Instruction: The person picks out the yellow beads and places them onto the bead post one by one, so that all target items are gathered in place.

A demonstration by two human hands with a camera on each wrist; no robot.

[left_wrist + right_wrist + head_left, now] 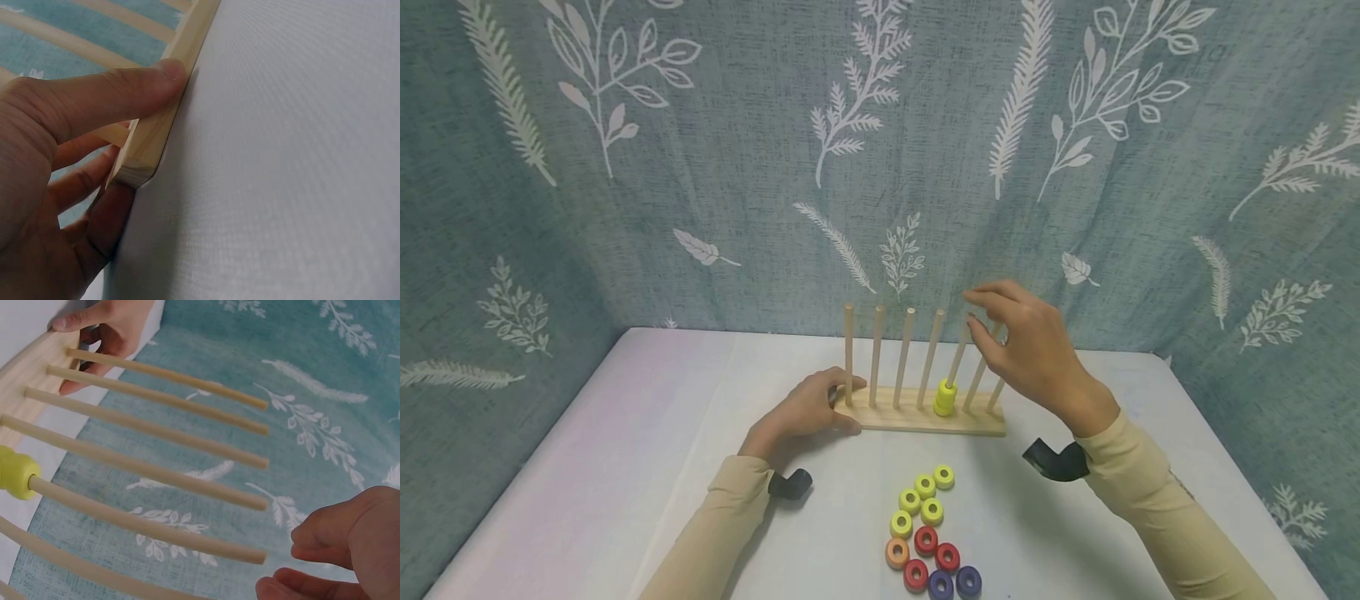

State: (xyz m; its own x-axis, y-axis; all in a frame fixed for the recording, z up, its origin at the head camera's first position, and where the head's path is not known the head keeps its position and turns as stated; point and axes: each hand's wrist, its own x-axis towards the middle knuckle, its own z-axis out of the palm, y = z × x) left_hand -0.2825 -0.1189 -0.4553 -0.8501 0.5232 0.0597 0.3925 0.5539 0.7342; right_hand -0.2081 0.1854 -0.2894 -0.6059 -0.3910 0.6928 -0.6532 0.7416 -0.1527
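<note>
A wooden base (887,422) carries a row of several upright wooden pegs. My left hand (801,406) grips its left end, the thumb (153,87) along the front edge and the other fingers behind and at the end. Yellow rings (945,398) are stacked low on one peg, right of the middle. My right hand (1033,350) is up by the top of that peg, thumb and fingers bent and apart, with nothing between them. In the right wrist view, the tip of the ringed peg (250,554) points toward the gap between the right thumb and fingers.
On the white table (700,400), nearer me, lie several loose yellow rings (932,521), a few red rings (926,552), one orange ring (897,565) and two dark purple rings (968,592). A blue-green patterned cloth (745,167) stands behind and at both sides.
</note>
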